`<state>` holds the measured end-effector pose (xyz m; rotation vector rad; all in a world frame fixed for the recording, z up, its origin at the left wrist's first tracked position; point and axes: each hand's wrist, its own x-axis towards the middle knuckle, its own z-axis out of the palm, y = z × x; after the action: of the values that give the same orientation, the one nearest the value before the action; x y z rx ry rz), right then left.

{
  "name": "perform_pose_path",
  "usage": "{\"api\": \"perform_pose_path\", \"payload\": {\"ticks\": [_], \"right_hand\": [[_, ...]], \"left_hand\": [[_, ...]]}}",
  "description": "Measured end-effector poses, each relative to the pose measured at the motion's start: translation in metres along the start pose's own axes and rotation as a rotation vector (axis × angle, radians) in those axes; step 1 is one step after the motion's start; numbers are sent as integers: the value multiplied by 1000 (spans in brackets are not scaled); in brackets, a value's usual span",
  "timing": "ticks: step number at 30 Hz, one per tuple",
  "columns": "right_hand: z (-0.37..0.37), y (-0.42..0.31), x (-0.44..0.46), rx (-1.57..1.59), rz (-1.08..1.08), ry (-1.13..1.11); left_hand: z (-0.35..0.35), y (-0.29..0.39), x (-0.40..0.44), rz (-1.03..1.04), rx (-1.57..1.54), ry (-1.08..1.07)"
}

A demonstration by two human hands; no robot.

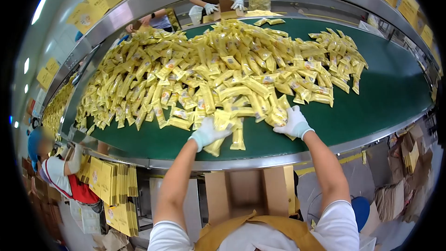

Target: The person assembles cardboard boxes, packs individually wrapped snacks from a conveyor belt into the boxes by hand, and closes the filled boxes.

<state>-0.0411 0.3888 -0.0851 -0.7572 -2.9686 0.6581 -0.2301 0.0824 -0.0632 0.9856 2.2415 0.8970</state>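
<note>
A big heap of yellow wrapped snack packets [223,60] lies on the green conveyor belt [390,97]. At the near edge of the heap, my left hand [210,133], in a white glove, is closed around yellow packets [223,120]; some of its fingers are hidden by them. To the right, my gloved right hand [293,123] grips more packets [277,116] from their outer side. Between the two hands, a single packet [238,135] points toward me on the belt.
Below the metal belt edge [260,161] stands an open cardboard box [218,195]. Folded yellow cartons [114,181] are stacked at left, near a person in a red apron [83,188]. Across the belt, another person's gloved hands [238,2] are at a carton. Flattened cardboard [390,200] lies right.
</note>
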Motion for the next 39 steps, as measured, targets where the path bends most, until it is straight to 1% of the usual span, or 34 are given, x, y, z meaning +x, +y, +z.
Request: {"api": "perform_pose_path", "payload": {"ticks": [2, 3, 4, 6, 8, 9, 12, 16, 18, 19, 22, 23, 26, 27, 30, 31, 32, 33, 34, 35, 36, 37, 39], "right_hand": [[-10, 5, -17, -157, -79, -110], [-14, 7, -27, -183, -114, -113], [-18, 9, -37, -211, -151, -116], [-18, 17, -52, -222, -244, -97], [-16, 24, -59, -183, -360, -41], [-17, 22, -62, -193, -384, -43], [-7, 28, -64, -212, -469, 128], [0, 19, -57, -234, -165, 8], [-2, 12, -56, -257, -54, -52], [-5, 12, -58, -181, -71, -48], [-3, 30, -76, 98, -331, 240], [0, 34, -84, 202, -326, 289], [-11, 19, -111, 352, -325, 247], [-23, 3, -123, 469, -288, 170], [-29, -18, -142, 934, -379, -41], [-31, -22, -147, 885, -470, -105], [-62, -47, -157, 604, -590, -153], [-71, -63, -162, 346, -722, -162], [-75, -76, -166, 82, -843, -156], [-74, -93, -173, -74, -848, -244], [-68, -109, -181, -232, -843, -331], [-58, -124, -187, -388, -860, -370], [-21, -142, -191, -495, -871, -522]], "left_hand": [[4, -23, -21, -36, 387, 49], [5, -25, -38, -77, 440, 97], [-5, 4, -50, -178, 494, -35], [4, -11, -64, -101, 494, 40], [20, -17, -67, -22, 629, 116], [25, -18, -69, 17, 697, 157], [39, -11, -66, -63, 788, 231], [46, 1, -67, -254, 757, 217], [48, -2, -70, -258, 787, 223], [47, -4, -73, -251, 785, 227], [46, -9, -84, -244, 771, 231], [47, -10, -87, -243, 764, 231], [42, -13, -86, -244, 714, 198], [39, -12, -85, -244, 714, 188], [24, -17, -85, -269, 562, 173], [21, -36, -87, -226, 402, 278], [21, -47, -93, -92, 251, 472], [17, -58, -96, -22, -118, 455], [7, -54, -100, 59, -485, 429], [7, -49, -112, 84, -675, 428], [9, -46, -122, 119, -719, 425], [10, -34, -134, 188, -737, 383], [18, 11, -155, 340, -828, 310]]}}
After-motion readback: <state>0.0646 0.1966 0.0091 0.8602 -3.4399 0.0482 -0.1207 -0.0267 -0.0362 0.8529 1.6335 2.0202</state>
